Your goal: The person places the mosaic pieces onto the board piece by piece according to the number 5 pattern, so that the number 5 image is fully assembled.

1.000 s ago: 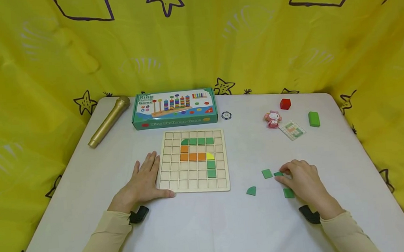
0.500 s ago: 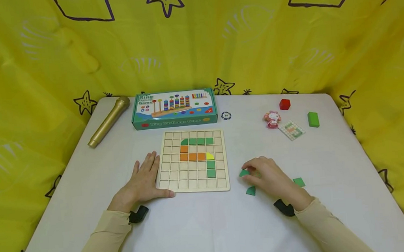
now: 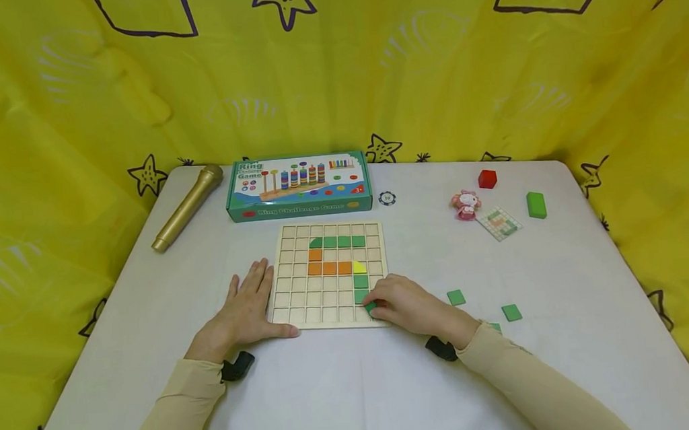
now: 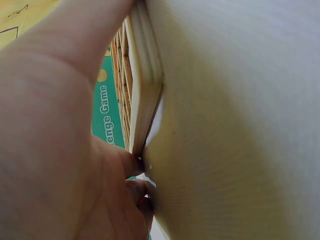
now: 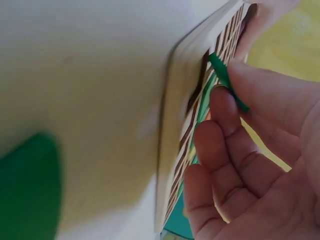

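A wooden grid board (image 3: 298,299) lies on the table, with green, orange and yellow tiles set in some of its cells. My left hand (image 3: 245,310) rests flat along the board's left side, fingers spread and thumb by the front left corner. Between thumb and fingertip, my right hand (image 3: 409,304) pinches a small green tile (image 3: 371,310) over the board's lower right cells. In the right wrist view that green tile (image 5: 227,82) is tilted above the grid. Its full outline is partly covered by the fingers.
Loose green tiles lie right of the board: a square tile (image 3: 456,297), another square tile (image 3: 512,312), and a third tile (image 3: 496,327) partly behind the sleeve. Farther back are a game box (image 3: 298,186), gold microphone (image 3: 187,208), pattern card (image 3: 500,223), figurine (image 3: 466,204) and two blocks.
My right hand has picked up a green tile from the table and carried it left to the board. The left hand stays put beside the board.
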Motion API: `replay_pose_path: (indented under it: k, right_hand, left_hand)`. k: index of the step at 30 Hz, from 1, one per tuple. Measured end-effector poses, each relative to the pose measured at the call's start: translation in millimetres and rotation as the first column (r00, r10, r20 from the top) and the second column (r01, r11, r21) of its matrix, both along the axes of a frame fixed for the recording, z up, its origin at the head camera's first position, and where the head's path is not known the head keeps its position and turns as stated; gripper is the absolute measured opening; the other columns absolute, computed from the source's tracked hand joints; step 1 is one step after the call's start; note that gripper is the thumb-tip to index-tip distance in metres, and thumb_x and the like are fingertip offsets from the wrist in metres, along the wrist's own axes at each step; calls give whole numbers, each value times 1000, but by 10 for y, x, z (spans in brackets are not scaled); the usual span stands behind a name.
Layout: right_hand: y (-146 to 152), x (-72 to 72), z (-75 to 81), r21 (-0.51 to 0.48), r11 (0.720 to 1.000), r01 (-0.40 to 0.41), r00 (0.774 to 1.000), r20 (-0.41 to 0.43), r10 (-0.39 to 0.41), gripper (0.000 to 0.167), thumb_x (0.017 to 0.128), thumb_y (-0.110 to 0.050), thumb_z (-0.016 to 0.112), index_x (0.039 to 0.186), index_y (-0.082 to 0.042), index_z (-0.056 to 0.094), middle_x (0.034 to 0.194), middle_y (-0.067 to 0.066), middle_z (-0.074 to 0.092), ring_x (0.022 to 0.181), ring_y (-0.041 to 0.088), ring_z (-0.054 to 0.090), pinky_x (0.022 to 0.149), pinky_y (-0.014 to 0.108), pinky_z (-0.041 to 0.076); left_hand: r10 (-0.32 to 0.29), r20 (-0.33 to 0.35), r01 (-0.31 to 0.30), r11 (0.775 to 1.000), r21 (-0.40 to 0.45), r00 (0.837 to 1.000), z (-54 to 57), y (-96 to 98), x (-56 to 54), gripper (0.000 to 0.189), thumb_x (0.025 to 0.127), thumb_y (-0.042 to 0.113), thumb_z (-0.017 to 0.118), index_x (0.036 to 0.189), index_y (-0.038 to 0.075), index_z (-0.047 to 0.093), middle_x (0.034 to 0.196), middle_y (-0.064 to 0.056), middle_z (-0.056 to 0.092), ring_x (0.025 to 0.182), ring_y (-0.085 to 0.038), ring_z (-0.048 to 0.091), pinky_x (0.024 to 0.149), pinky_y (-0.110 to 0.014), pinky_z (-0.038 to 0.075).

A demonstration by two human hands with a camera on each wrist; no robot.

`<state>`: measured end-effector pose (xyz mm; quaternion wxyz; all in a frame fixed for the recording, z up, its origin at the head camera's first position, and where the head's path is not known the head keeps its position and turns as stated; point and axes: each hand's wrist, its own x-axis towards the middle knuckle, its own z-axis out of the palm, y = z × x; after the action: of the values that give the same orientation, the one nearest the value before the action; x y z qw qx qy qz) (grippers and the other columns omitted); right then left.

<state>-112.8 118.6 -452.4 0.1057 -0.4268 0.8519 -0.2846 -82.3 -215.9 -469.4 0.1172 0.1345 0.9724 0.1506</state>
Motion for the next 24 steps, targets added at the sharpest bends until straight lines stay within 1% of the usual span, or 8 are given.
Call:
replay_pose_path:
  k: [2, 5, 7, 11, 15, 19, 24]
  right_hand:
    - [-29, -1, 6, -7, 1000, -11, 1000, 7, 12, 18, 92, -11, 69, 109, -8, 73, 99, -4, 67, 95, 14, 57, 88, 35, 44]
    - [-59, 1, 5, -16, 1000, -3, 1000, 17, 4, 17, 92, -10, 68, 109, -8, 73, 98, -5, 67, 93, 13, 57, 87, 36, 45]
    - [-79, 1, 3, -18, 1000, 18, 999, 30, -18, 16, 92, -11, 69, 107, -8, 73, 95, -6, 66, 88, 12, 56, 84, 35, 45]
    - [-114, 2, -6, -29, 997, 73, 995, 67, -71, 12, 90, -12, 72, 101, -8, 72, 84, -9, 62, 78, 10, 52, 75, 31, 44]
    - [-127, 5, -18, -48, 994, 103, 990, 104, -98, 11, 89, -13, 74, 98, -10, 71, 80, -11, 61, 77, 8, 54, 71, 28, 46]
    - [-129, 2, -38, -46, 994, 104, 989, 107, -98, 11, 89, -14, 73, 99, -11, 71, 80, -12, 60, 77, 8, 54, 71, 27, 47]
    - [-137, 3, -65, -57, 993, 104, 991, 87, -99, 11, 89, -14, 74, 98, -10, 71, 79, -12, 59, 76, 8, 52, 70, 28, 45]
  left_hand:
    - [0, 1, 0, 1000, -1, 1000, -5, 0, 0, 136, 64, 79, 69, 152, -9, 14, 160, -24, 3, 146, -38, 1, 111, -62, -1]
    - [-1, 0, 1, 1000, -2, 1000, -15, -3, -2, 136, 63, 79, 69, 152, -9, 14, 160, -23, 3, 146, -38, 1, 111, -62, -1]
    - [-1, 1, 1, 1000, -4, 1000, -18, -4, -4, 137, 63, 80, 69, 152, -9, 13, 160, -23, 3, 146, -37, 0, 111, -61, -1]
    - [0, -2, 0, 1000, -7, 1000, -16, -4, -6, 137, 63, 80, 68, 152, -8, 13, 160, -23, 2, 146, -37, 0, 111, -61, -1]
    - [2, 2, -2, 1000, -10, 1000, -20, -3, -8, 137, 63, 80, 68, 152, -8, 13, 160, -23, 2, 146, -37, 0, 111, -61, -1]
    - [2, 2, -2, 1000, -4, 1000, -20, -5, -6, 137, 63, 79, 69, 152, -8, 13, 160, -23, 3, 146, -38, 0, 111, -62, -1]
    - [0, 1, 0, 1000, -4, 1000, -28, -14, -10, 137, 63, 81, 68, 152, -8, 13, 160, -23, 3, 146, -38, 0, 111, -62, -1]
